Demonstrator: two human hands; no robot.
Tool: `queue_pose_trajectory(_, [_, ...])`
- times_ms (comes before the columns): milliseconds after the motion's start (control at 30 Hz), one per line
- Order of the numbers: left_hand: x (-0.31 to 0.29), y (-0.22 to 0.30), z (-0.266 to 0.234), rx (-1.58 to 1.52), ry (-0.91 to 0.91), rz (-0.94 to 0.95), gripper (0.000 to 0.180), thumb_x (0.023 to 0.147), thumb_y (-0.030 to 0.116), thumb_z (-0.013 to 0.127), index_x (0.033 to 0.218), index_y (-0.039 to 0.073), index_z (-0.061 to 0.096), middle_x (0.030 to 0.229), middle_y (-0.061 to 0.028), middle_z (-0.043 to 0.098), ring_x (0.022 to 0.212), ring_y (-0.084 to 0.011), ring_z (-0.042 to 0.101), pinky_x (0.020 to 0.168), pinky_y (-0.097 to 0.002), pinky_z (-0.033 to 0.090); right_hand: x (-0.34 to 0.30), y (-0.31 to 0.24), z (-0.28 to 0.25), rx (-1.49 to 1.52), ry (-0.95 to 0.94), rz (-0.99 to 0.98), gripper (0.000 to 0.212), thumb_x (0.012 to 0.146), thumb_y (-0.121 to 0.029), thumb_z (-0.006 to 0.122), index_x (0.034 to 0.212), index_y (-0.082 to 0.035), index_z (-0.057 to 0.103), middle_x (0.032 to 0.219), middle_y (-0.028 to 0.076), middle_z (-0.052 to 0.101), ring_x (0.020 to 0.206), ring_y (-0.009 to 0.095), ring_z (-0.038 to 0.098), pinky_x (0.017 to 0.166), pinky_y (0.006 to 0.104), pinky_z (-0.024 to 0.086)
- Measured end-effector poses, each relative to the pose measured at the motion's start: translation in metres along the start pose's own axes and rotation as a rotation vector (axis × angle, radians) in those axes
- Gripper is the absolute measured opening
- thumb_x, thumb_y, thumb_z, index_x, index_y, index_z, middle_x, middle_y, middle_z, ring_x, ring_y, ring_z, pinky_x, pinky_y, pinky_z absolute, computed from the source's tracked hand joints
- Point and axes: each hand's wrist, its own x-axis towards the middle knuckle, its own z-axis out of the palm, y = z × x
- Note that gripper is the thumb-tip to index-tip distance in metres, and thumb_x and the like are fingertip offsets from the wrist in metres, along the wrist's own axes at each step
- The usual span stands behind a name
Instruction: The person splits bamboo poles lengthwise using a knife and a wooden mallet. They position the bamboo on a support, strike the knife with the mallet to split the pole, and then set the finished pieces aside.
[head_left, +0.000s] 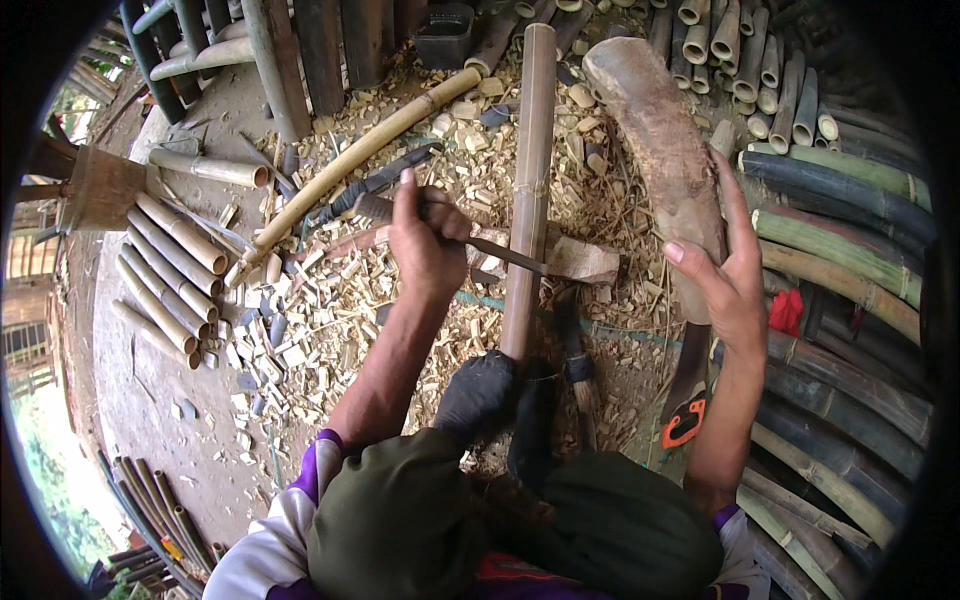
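My left hand [428,235] is closed around the handle of a narrow-bladed chisel [505,256], thumb pointing up. Its dark blade reaches right, across the bamboo pole [528,150], which runs away from me between my legs. Whether the tip touches the bamboo, I cannot tell. In my right hand [735,275] is a thick, rough wooden club [655,140], gripped low with the thumb on its near left side. The club's broad end is raised to the far left of that hand. A pale wood block [585,260] lies under the pole by the blade tip.
Wood chips [310,330] cover the ground. Cut bamboo tubes [175,255] lie at left, beside a long bent bamboo [350,165]. Bamboo poles [840,400] are stacked at right near an orange-handled saw [684,424]. My dark-covered foot [480,395] rests by the pole's near end.
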Motion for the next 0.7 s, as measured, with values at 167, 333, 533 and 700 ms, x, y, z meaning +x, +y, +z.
queue_pose_trajectory(167, [0.012, -0.003, -0.032, 0.022, 0.007, -0.107, 0.038, 0.101, 0.036, 0.064, 0.077, 0.008, 0.055, 0.056, 0.0058, 0.029, 0.051, -0.0105, 0.031, 0.051, -0.0288, 0.028, -0.01, -0.006, 0.0, 0.087, -0.006, 0.012, 0.094, 0.084, -0.017, 0.077, 0.161, 0.004, 0.027, 0.156, 0.023, 0.044, 0.143, 0.028, 0.045, 0.121, 0.0388, 0.032])
queue_pose_trajectory(333, [0.011, -0.013, -0.034, 0.076, 0.043, -0.092, 0.035, 0.101, 0.033, 0.063, 0.078, 0.008, 0.053, 0.057, 0.0052, 0.031, 0.051, -0.0104, 0.029, 0.051, -0.0289, 0.028, -0.017, -0.007, 0.0, 0.08, -0.041, 0.032, 0.096, 0.082, -0.019, 0.077, 0.16, 0.005, 0.027, 0.159, 0.022, 0.039, 0.147, 0.029, 0.041, 0.124, 0.0391, 0.028])
queue_pose_trajectory(533, [0.004, -0.027, -0.019, 0.166, 0.017, 0.006, 0.036, 0.102, 0.035, 0.066, 0.079, 0.01, 0.052, 0.058, 0.0055, 0.031, 0.05, -0.0098, 0.028, 0.051, -0.0287, 0.026, -0.021, -0.007, -0.007, 0.045, -0.02, -0.014, 0.096, 0.082, -0.021, 0.077, 0.16, 0.006, 0.028, 0.158, 0.022, 0.042, 0.145, 0.029, 0.043, 0.123, 0.039, 0.029])
queue_pose_trajectory(700, [-0.027, -0.046, 0.031, 0.701, 0.002, 0.214, 0.034, 0.098, 0.035, 0.074, 0.076, 0.012, 0.061, 0.064, -0.0007, 0.059, 0.052, -0.009, 0.05, 0.045, -0.0284, 0.044, 0.01, -0.043, -0.019, 0.05, -0.052, -0.304, 0.09, 0.085, -0.017, 0.076, 0.16, 0.003, 0.03, 0.152, 0.024, 0.048, 0.141, 0.03, 0.049, 0.12, 0.0389, 0.033])
